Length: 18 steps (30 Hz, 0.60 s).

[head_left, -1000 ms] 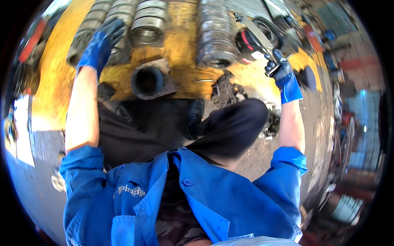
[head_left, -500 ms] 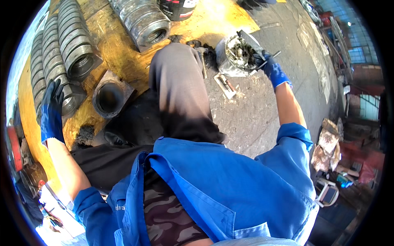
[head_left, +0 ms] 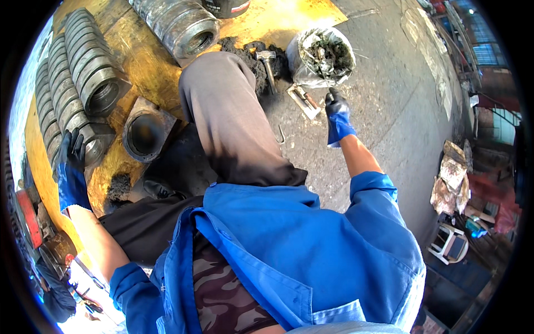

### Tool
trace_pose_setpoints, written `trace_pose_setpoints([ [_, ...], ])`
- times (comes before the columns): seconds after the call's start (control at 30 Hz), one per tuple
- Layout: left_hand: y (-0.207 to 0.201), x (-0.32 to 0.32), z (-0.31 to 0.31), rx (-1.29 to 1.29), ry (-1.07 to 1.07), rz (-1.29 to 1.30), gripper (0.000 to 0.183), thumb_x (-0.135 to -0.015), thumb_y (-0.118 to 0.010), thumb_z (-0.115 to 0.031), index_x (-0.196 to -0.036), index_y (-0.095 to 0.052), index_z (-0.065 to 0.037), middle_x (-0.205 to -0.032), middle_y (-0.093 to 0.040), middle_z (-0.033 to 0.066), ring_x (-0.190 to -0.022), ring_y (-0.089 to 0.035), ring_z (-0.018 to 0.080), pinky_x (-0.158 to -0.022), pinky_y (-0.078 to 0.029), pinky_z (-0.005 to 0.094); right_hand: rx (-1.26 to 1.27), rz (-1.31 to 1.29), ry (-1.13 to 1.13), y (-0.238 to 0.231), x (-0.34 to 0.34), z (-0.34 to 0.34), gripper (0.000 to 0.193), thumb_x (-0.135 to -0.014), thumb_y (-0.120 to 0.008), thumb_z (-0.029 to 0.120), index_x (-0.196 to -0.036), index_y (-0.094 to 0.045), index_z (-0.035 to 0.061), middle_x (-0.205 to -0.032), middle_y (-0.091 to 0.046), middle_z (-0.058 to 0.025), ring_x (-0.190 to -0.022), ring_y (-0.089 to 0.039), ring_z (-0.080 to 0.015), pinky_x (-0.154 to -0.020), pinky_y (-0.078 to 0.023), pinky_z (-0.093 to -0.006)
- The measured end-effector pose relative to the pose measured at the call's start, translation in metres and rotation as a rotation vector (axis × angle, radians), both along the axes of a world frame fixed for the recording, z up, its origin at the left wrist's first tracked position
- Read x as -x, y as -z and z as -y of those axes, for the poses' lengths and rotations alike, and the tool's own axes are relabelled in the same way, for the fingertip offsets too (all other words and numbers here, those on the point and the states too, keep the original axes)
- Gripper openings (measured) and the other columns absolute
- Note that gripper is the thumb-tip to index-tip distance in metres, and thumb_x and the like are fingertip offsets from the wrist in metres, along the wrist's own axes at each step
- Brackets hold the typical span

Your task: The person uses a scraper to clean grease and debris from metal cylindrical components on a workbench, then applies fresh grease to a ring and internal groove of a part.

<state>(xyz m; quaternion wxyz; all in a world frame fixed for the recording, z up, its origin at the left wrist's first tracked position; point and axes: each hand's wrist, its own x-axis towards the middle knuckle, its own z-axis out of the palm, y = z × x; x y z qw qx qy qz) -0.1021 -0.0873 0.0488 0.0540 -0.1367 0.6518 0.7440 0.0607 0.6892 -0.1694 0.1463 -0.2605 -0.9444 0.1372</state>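
Hands | L hand [head_left: 71,167] open on ribbed cylinder [head_left: 83,133] end | R hand [head_left: 337,114] open, beside bucket [head_left: 325,55] rim

A clear plastic bag [head_left: 321,55] of dark scraps stands open on the concrete at the top. A black can with a red-and-white label [head_left: 225,6] stands on the yellow surface.

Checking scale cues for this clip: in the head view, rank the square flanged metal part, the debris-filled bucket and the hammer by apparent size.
1. Bucket and square flanged part: look about alike, and fisheye bending makes ranking them unsure.
2. Hammer: clearly smallest.
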Motion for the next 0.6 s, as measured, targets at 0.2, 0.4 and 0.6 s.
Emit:
trace_pose_setpoints([
  [0.2, -0.007, -0.001, -0.028, 0.026, -0.005, 0.018, 0.048, -0.104, -0.032, -0.021, -0.148, -0.027, 0.000, -0.151, -0.032, 0.0215, -0.139, -0.035, 0.0293, -0.118, -0.023, 0.0368, -0.068, 0.505, -0.057, -0.024, -0.036, 0.015, 0.035, -0.092, -0.047, 0.019, -0.126, -0.053, 0.0147, -0.081, -0.066, -0.0198, -0.074, -0.065, -0.0381, -0.062, -0.049, -0.0489],
  [0.4, 0.013, 0.011, -0.010, 0.097, 0.018, 0.003, 0.054, -0.100, -0.044, -0.024, -0.147, -0.031, -0.002, -0.147, -0.040, 0.0173, -0.135, -0.041, 0.0261, -0.114, -0.029, 0.0360, -0.187, 0.558, -0.158, -0.051, -0.067, 0.006, 0.035, -0.096, -0.042, 0.023, -0.130, -0.052, 0.0187, -0.087, -0.069, -0.0165, -0.078, -0.067, -0.0355, -0.067, -0.050, -0.0475],
  [0.6, 0.008, -0.008, -0.008, -0.063, 0.117, -0.087, 0.048, -0.103, -0.032, -0.018, -0.148, -0.029, 0.000, -0.151, -0.036, 0.0165, -0.138, -0.038, 0.0267, -0.117, -0.026, 0.0367, -0.293, 0.065, -0.254, -0.055, -0.075, -0.014, 0.041, -0.090, -0.048, 0.017, -0.129, -0.058, 0.0144, -0.079, -0.067, -0.0163, -0.070, -0.065, -0.0327, -0.060, -0.049, -0.0431],
])
